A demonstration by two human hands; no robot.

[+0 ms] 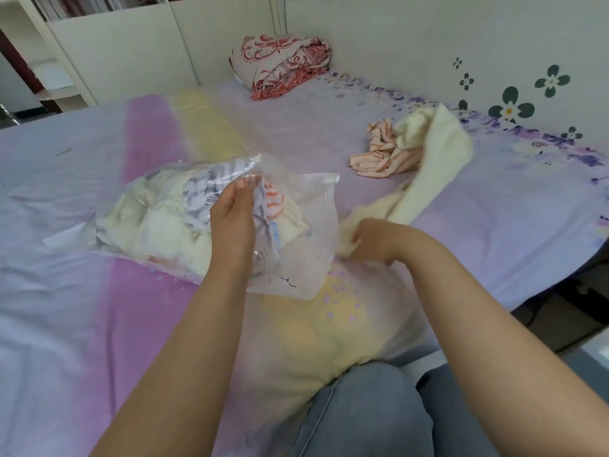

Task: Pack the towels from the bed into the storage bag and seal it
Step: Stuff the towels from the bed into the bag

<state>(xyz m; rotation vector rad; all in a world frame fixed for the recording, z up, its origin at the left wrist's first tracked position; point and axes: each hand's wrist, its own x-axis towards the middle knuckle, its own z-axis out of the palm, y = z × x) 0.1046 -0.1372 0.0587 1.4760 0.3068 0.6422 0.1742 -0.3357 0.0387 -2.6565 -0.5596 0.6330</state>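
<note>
A clear plastic storage bag [306, 258] lies on the bed, its mouth facing right, with cream, blue-striped and orange-patterned towels inside. My left hand [235, 212] pinches the upper lip of the bag's mouth and holds it up. My right hand [370, 240] grips one end of a long cream towel [438, 166] right at the bag's mouth; the rest of that towel trails up and away to the right, blurred. A crumpled pink-striped towel [382, 153] lies farther back on the bed, partly under the cream one.
The bed [99, 324] has a purple, pink and yellow floral sheet. A folded red-patterned blanket [280, 64] sits at the far end by the white wall. The bed's right edge drops to the floor. My knees in jeans [362, 413] press the near edge.
</note>
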